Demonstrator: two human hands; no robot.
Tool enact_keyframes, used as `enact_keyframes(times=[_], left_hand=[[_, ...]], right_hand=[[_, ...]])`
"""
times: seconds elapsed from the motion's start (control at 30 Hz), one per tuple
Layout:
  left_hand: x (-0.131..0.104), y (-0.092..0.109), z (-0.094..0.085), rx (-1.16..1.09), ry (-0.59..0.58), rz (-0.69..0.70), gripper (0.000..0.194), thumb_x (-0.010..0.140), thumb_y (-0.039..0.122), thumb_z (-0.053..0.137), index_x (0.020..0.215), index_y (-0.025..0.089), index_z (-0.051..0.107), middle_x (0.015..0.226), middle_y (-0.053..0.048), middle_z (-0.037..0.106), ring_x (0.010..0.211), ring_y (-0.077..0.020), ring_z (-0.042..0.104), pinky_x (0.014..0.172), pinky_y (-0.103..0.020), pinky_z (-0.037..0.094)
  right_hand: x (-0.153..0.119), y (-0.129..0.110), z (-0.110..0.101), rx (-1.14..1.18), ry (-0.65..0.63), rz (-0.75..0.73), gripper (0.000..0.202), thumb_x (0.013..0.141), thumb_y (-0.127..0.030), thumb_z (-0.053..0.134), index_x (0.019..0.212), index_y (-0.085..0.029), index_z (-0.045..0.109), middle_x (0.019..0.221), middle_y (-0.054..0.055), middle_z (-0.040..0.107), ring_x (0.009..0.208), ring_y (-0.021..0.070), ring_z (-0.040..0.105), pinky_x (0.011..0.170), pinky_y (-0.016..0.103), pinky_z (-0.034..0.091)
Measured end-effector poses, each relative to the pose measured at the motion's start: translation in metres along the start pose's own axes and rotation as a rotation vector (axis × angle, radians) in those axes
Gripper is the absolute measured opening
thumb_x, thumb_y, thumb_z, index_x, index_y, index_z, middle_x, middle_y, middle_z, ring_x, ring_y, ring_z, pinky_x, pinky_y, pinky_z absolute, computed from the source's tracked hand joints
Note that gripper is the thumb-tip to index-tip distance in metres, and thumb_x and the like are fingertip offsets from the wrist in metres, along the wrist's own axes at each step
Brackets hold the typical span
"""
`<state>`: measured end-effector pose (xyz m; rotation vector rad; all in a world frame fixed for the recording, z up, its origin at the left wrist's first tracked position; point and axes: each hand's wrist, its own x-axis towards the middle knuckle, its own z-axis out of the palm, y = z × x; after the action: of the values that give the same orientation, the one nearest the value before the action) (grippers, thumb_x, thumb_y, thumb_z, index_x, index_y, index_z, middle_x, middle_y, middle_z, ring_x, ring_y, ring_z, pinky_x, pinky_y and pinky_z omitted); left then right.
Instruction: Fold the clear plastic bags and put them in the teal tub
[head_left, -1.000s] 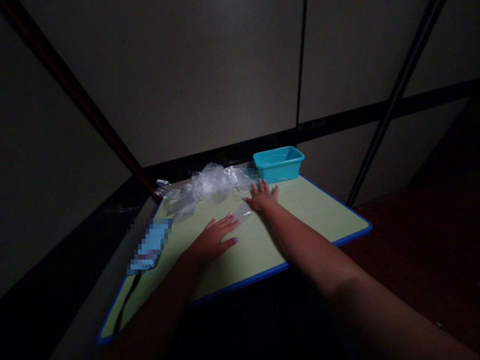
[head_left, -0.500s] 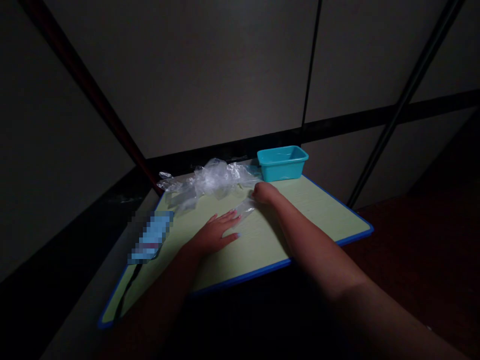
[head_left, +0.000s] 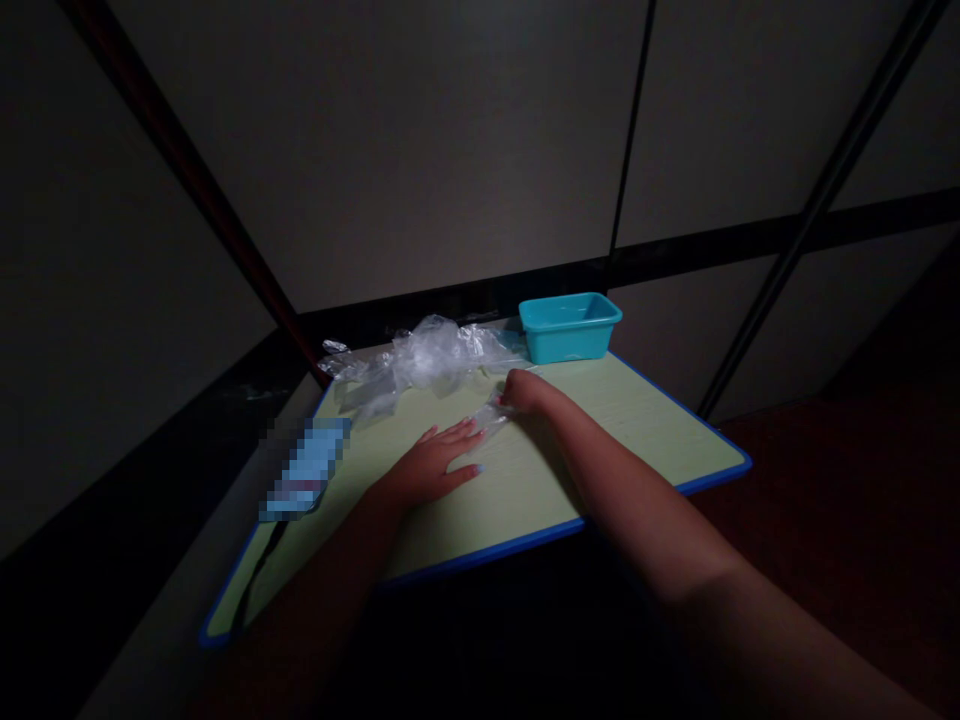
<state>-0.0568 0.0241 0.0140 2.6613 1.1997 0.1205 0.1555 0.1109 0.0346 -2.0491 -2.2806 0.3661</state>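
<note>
My left hand (head_left: 439, 460) lies flat on the pale yellow-green table (head_left: 637, 430), fingers spread. Its fingertips rest at the near end of a small clear plastic bag (head_left: 493, 418). At the bag's far end, my right hand (head_left: 521, 390) is closed, with the plastic pinched in its fingers. Just behind the hands spreads a crumpled heap of clear plastic bags (head_left: 435, 352). Whether the small bag holds anything cannot be made out in the dim light.
A turquoise plastic basket (head_left: 570, 342) stands at the back right of the table. On the left edge lies a light-blue, blurred-out object (head_left: 311, 468) with a black strap (head_left: 259, 580). Wall panels (head_left: 450, 150) rise behind the table, which has a blue rim.
My right hand has shifted slightly toward me along the bag, its fingers lower. The left hand stays in place. The whole view has moved a little.
</note>
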Motion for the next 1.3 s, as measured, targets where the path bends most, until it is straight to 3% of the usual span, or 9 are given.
enact_keyframes(times=[0.43,0.8,1.03,1.3], left_hand=[[0.000,0.000,0.000,-0.006,0.000,0.002,0.057,0.090,0.051,0.039,0.142,0.030,0.029,0.151,-0.004,0.024,0.139,-0.0226,0.021,0.110,-0.051,0.014],[0.000,0.000,-0.002,-0.003,-0.018,0.005,0.059,0.091,0.050,0.037,0.145,0.032,0.021,0.153,-0.005,0.015,0.140,-0.0234,0.018,0.110,-0.053,0.015],[0.000,-0.006,0.001,0.016,0.075,0.049,0.063,0.091,0.055,0.034,0.146,0.028,0.020,0.154,-0.005,0.005,0.142,-0.0250,0.005,0.111,-0.047,0.017],[0.001,-0.005,0.000,0.032,0.117,0.017,0.065,0.091,0.054,0.034,0.146,0.024,0.019,0.154,-0.009,0.012,0.141,-0.0259,0.014,0.111,-0.050,0.017]], right_hand=[[0.009,0.006,0.005,-0.008,0.023,-0.052,0.046,0.078,-0.035,0.060,0.114,-0.007,0.064,0.105,0.018,0.068,0.099,0.0255,0.062,0.081,0.025,0.045],[0.012,0.007,0.007,0.012,0.037,-0.042,0.043,0.079,-0.039,0.059,0.109,-0.009,0.067,0.104,0.015,0.068,0.096,0.0234,0.063,0.079,0.024,0.045],[0.017,0.008,0.011,0.035,0.041,-0.021,0.046,0.075,-0.037,0.062,0.112,-0.011,0.066,0.111,0.016,0.066,0.098,0.0236,0.062,0.075,0.024,0.047],[0.018,0.008,0.012,0.043,0.028,-0.016,0.047,0.075,-0.036,0.063,0.115,-0.011,0.064,0.113,0.016,0.065,0.099,0.0235,0.062,0.075,0.024,0.047]])
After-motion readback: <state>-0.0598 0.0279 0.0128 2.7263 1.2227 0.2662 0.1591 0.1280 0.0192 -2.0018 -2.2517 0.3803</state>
